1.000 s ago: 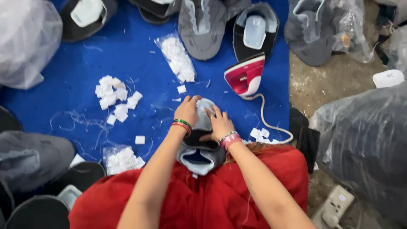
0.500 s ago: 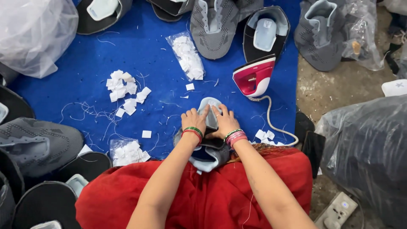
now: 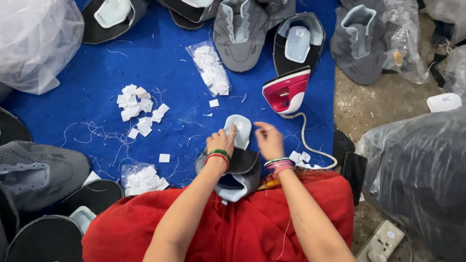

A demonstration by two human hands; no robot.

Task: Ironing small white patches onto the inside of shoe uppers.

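Note:
A grey and black shoe upper [image 3: 238, 167] lies on my red-clothed lap, its pale blue tongue [image 3: 239, 130] stretched out over the blue mat [image 3: 160, 68]. My left hand [image 3: 221, 141] presses a finger onto a small white square label on the tongue. My right hand [image 3: 268, 139] hovers just right of the tongue, fingers loosely apart, holding nothing that I can see. Both wrists wear bangles.
A pink and white clothes iron [image 3: 287, 90] stands just beyond my right hand, its cord [image 3: 310, 148] looping right. White label squares [image 3: 138, 109] are scattered left; two clear bags of labels [image 3: 211, 68] [image 3: 141, 178] lie nearby. Several shoe uppers ring the mat; plastic sacks sit on both sides.
My right hand has lifted off the shoe tongue and moved right. My left hand stays pressed on the tongue. The camera view has shifted slightly.

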